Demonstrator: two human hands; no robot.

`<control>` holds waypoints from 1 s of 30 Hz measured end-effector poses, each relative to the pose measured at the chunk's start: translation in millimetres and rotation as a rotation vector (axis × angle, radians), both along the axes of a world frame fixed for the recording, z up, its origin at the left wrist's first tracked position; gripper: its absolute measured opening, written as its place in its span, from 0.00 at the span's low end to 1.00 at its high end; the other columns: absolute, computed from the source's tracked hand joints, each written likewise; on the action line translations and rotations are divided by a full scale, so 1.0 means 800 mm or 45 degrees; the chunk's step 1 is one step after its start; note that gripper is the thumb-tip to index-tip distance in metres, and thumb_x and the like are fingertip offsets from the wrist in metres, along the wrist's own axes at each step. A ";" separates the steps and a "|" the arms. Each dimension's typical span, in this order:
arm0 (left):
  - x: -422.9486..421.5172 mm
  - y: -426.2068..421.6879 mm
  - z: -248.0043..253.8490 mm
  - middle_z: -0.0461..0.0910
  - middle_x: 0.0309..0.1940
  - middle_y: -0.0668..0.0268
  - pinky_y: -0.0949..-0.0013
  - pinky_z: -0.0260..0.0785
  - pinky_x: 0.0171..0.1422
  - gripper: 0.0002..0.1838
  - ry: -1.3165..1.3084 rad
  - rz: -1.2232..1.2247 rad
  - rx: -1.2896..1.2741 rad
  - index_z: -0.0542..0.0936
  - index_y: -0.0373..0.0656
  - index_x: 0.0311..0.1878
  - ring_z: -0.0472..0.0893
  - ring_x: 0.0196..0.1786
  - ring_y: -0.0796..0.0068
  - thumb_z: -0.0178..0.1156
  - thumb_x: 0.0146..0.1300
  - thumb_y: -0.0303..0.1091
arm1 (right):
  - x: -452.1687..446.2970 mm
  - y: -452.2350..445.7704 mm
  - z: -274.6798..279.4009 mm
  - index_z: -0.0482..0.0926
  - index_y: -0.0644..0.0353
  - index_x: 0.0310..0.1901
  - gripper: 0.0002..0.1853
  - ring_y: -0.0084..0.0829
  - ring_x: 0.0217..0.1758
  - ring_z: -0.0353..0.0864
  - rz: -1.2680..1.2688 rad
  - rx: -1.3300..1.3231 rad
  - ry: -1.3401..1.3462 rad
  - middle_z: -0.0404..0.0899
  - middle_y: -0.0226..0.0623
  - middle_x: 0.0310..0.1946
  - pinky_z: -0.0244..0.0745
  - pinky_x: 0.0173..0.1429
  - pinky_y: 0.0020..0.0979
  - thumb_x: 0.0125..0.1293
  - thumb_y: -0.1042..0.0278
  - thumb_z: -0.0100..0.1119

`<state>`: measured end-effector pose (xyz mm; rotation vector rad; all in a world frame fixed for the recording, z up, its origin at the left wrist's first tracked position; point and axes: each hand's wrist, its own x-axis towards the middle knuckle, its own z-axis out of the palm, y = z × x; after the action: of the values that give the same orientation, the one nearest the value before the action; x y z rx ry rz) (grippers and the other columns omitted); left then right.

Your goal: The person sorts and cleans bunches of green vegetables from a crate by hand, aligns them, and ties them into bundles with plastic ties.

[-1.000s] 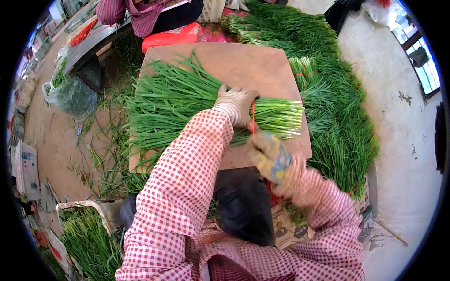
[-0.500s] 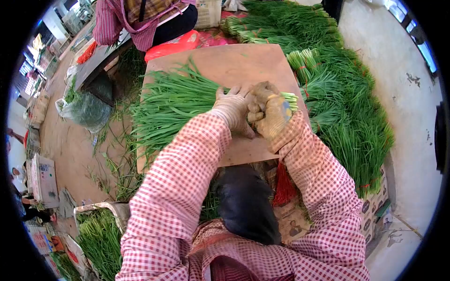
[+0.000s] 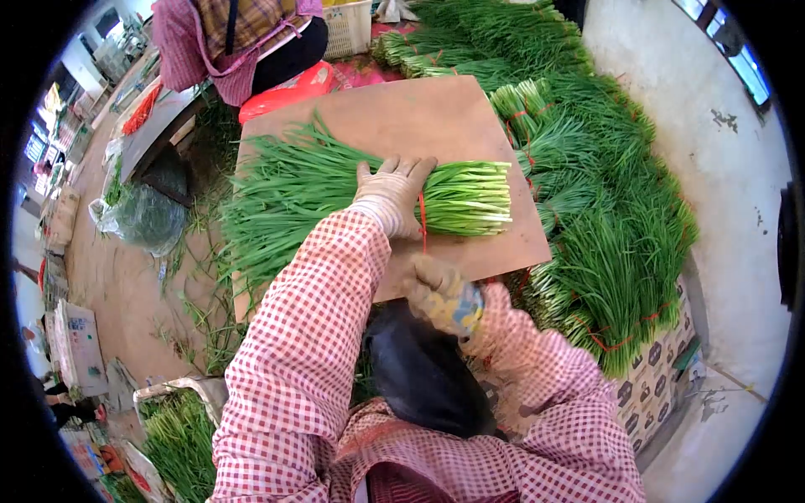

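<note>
A bunch of garlic chives [image 3: 474, 197] lies across a brown board [image 3: 402, 109], pale stems to the right and green leaves fanned left. My left hand [image 3: 390, 197], in a pale glove, presses down over the bunch, its fingers spread over the far side and its thumb on the near side. Beside it a thin red string [image 3: 423, 214] crosses the stems and runs down over the near side. My right hand [image 3: 443, 295], gloved and partly blurred, is below the board's near edge, fingers curled at the string's lower end.
Tied bundles of chives [image 3: 620, 226] are heaped to the right along a pale wall [image 3: 662, 101]. Ahead sits a person [image 3: 226, 42] near a red plastic bag [image 3: 289, 90]. At lower left stands a crate [image 3: 168, 386] of greens. Loose leaves litter the floor.
My right hand has moved from the stems down towards me, uncovering the pale stem ends and the red string. My left hand stays pressed on the bunch.
</note>
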<state>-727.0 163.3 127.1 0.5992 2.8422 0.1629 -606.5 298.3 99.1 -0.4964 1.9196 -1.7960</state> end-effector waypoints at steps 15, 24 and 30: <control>0.021 -0.036 0.039 0.59 0.71 0.64 0.34 0.41 0.73 0.57 0.050 -0.187 -0.361 0.60 0.60 0.70 0.55 0.75 0.61 0.77 0.32 0.56 | -0.159 0.054 0.000 0.72 0.59 0.39 0.05 0.32 0.42 0.81 -0.576 -0.527 -0.354 0.71 0.32 0.25 0.79 0.50 0.34 0.67 0.69 0.55; 0.128 -0.061 0.013 0.78 0.46 0.60 0.49 0.65 0.57 0.23 0.760 -0.204 0.330 0.79 0.48 0.46 0.76 0.53 0.57 0.71 0.42 0.35 | -0.158 0.056 0.051 0.63 0.65 0.65 0.56 0.45 0.61 0.73 0.364 1.173 0.480 0.75 0.53 0.56 0.66 0.65 0.38 0.39 0.32 0.72; 0.215 0.004 -0.056 0.80 0.46 0.60 0.66 0.73 0.52 0.28 -0.745 0.550 1.408 0.72 0.35 0.56 0.79 0.46 0.70 0.68 0.57 0.42 | -0.138 0.049 0.061 0.67 0.64 0.62 0.46 0.43 0.58 0.76 0.413 0.954 0.319 0.76 0.49 0.55 0.68 0.65 0.39 0.50 0.36 0.67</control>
<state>-554.7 166.6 82.7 0.0310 2.0443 1.7000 -716.8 337.8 147.6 -0.7174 2.3231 -0.7526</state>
